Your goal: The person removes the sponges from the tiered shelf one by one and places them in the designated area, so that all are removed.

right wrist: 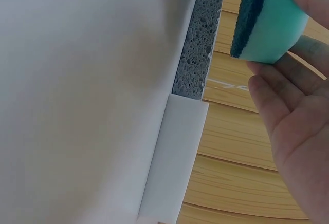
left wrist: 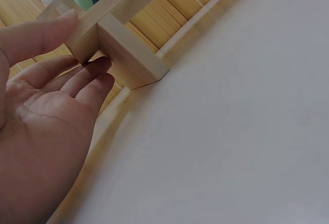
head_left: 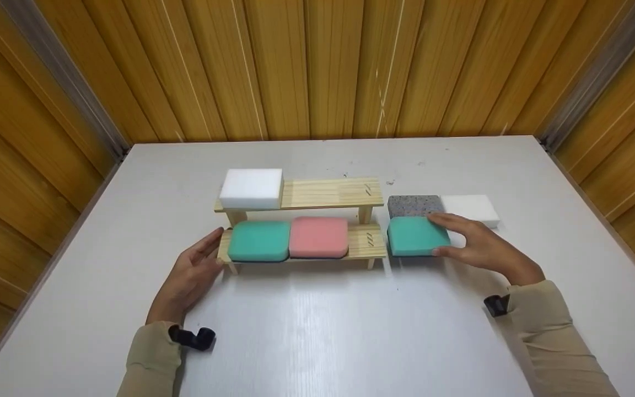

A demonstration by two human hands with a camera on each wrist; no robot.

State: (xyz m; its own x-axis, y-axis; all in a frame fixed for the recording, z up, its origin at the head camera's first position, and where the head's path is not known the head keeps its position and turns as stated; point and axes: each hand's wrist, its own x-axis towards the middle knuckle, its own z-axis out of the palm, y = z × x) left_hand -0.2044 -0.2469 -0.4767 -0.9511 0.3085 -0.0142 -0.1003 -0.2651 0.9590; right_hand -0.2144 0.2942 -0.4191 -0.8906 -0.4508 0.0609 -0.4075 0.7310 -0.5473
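In the head view my right hand (head_left: 477,242) pinches a green sponge (head_left: 419,236) by its right side, thumb in front and fingers behind. The right wrist view shows this sponge (right wrist: 275,23) held above the table, its dark scouring layer facing down. At the left end of a two-step wooden rack (head_left: 367,242), my left hand (head_left: 193,275) grips the lower board (left wrist: 110,5) between thumb and fingers. On that lower step a second green sponge (head_left: 259,241) lies beside a pink sponge (head_left: 318,237). A white sponge block (head_left: 251,188) sits on the upper step's left.
Right of the rack, a grey porous block (head_left: 414,205) and another white block (head_left: 471,209) lie end to end on the white table (head_left: 317,331), just behind the held sponge. Wood-look panel walls (head_left: 328,66) border the table at the back and sides.
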